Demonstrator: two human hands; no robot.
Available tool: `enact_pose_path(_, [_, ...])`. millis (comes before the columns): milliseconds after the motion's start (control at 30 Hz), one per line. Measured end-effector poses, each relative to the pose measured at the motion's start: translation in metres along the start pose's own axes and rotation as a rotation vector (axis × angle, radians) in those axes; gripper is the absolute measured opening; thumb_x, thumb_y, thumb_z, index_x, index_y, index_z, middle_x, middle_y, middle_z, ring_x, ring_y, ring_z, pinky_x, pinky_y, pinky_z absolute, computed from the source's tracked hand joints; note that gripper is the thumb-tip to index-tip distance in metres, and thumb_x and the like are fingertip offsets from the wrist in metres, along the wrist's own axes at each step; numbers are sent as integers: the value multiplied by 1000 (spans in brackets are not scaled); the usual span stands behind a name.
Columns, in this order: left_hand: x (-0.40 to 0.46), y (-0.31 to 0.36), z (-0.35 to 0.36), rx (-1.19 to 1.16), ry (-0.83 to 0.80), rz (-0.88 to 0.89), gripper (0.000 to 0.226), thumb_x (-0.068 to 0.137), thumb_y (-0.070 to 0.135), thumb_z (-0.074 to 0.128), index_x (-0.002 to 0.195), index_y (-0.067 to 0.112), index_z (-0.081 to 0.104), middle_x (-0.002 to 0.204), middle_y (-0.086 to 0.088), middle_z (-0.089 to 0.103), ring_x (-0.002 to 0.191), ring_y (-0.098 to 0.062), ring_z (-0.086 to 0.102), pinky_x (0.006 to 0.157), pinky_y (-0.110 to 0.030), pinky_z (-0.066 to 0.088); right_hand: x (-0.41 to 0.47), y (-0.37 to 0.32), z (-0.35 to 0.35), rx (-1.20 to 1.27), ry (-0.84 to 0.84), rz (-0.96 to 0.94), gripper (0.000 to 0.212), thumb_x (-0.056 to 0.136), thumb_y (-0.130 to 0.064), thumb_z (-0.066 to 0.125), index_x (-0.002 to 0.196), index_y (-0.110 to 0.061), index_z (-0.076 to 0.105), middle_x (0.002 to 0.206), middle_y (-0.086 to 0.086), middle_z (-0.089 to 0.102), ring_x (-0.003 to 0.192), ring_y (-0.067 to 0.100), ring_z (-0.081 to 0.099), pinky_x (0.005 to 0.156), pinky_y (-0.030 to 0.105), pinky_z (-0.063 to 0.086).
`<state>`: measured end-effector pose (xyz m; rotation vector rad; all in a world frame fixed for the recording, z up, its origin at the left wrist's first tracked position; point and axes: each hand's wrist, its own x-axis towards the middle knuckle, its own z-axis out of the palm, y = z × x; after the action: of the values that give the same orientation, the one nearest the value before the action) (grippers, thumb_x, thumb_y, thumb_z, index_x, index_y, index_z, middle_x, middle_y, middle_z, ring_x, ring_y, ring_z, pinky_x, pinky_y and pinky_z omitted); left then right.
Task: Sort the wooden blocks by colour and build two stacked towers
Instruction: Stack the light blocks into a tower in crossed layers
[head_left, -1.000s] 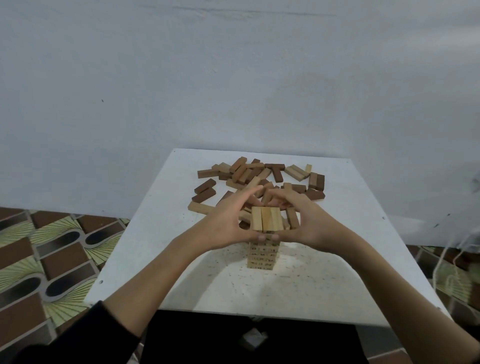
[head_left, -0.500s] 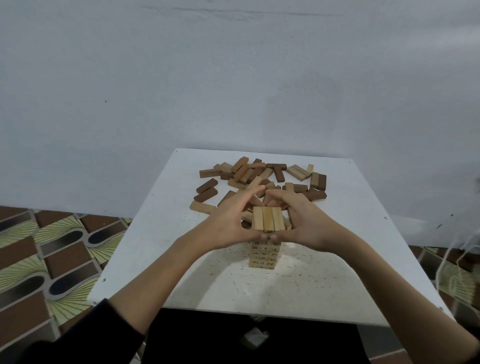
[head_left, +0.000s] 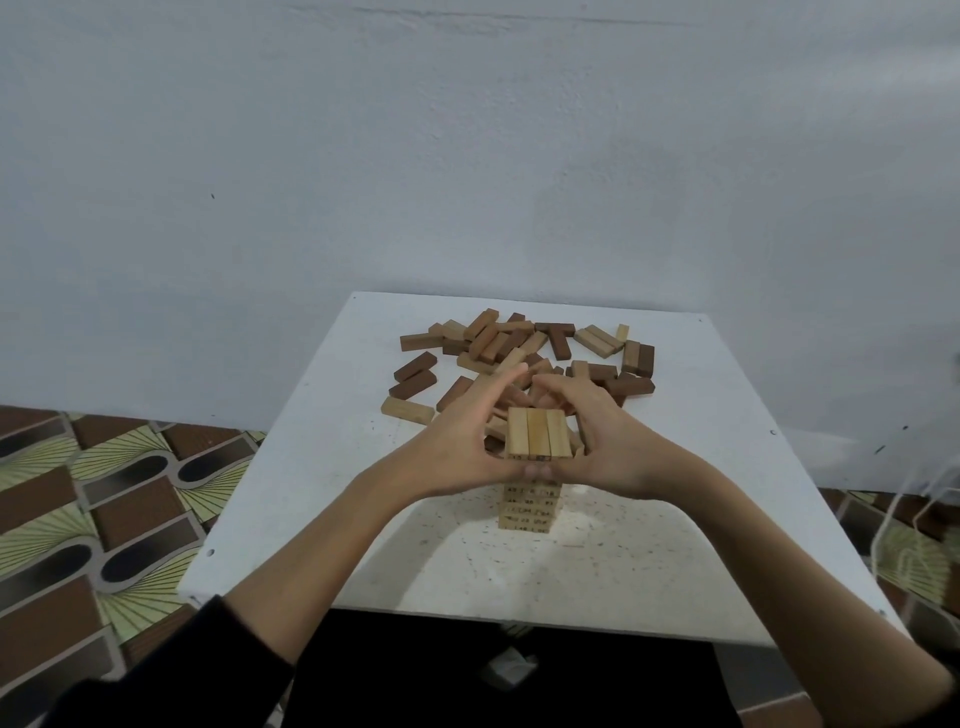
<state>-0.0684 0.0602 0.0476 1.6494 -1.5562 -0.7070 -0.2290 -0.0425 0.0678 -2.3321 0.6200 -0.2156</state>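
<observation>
A tower of light wooden blocks stands near the middle of the white table. Its top layer is three pale blocks side by side. My left hand and my right hand frame this top layer from both sides. The thumbs meet at its near face and the fingertips come together behind it. The left fingers lie fairly straight along the side, with a small gap to the blocks. Behind the hands, a loose pile of light and dark blocks is spread over the far half.
Two dark blocks and one pale block lie apart at the pile's left edge. The table's near edge is close to my body. A patterned tiled floor lies to the left, and a plain wall rises behind the table.
Both hands have stayed around the tower's top layer, with only slight shifts of the fingers. The tower and the pile have not moved.
</observation>
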Motion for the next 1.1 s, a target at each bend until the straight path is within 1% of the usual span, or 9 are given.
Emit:
enact_pose_path(67, [-5,0,-1,-96,-34,-25,103,64,55,79,144,41,15,138,18,35,125,15,32,97,-7,34,-2,3,-3,86,-38,2,88,70,-39,80,140,-27,29,129,-6,37,124,12,35,106,35,35])
enact_pose_path(167, [-12,-3,4,-343,7,-115,103,65,85,49,148,34,16,148,21,24,136,8,22,106,-13,26,-13,-2,-2,318,-9,53,66,78,-49,63,133,-35,29,138,-13,31,130,2,30,105,25,30])
enact_pose_path(300, [-21,-21,21,-586,90,-179,55,105,34,9,144,3,31,149,-15,36,116,2,48,79,7,28,-18,-8,23,641,156,156,53,79,-67,24,118,-39,46,121,-23,50,118,-1,41,109,24,27])
enact_pose_path(367, [-8,-8,32,-597,93,-238,65,102,44,0,135,15,47,129,-14,55,93,2,57,77,-6,39,-16,-6,38,776,209,217,73,77,-70,19,133,-30,41,125,-21,51,125,6,38,116,37,18])
enact_pose_path(433, [-8,-2,34,-635,96,-233,67,100,51,1,134,17,48,126,-10,57,101,-9,56,87,-20,38,-15,-4,46,806,231,250,91,74,-76,17,147,-22,25,146,-7,39,135,11,33,118,43,16])
enact_pose_path(533, [-10,4,39,-721,98,-251,56,104,37,4,139,13,40,152,-12,31,130,-12,35,97,-18,29,-13,-5,52,824,263,250,88,71,-80,16,138,-27,39,140,-7,46,132,11,38,117,42,21])
enact_pose_path(700, [-9,10,40,-714,31,-261,76,83,68,3,130,28,47,145,-1,45,134,-9,39,108,-24,29,-11,-6,57,840,280,259,101,69,-90,18,144,-24,31,143,-5,41,139,19,31,116,49,20])
enact_pose_path(833, [-9,8,43,-730,-17,-250,75,88,65,0,129,26,49,143,4,47,127,-1,43,92,-13,36,-10,-4,59,861,287,251,100,69,-90,21,144,-24,32,147,5,40,138,20,32,115,51,21])
enact_pose_path(1100, [-10,10,41,-721,-25,-238,81,80,71,6,130,24,49,135,7,52,127,-5,45,93,-15,37,-10,-1,58,832,229,208,81,79,-81,21,130,-25,48,134,-4,51,130,14,41,115,50,23])
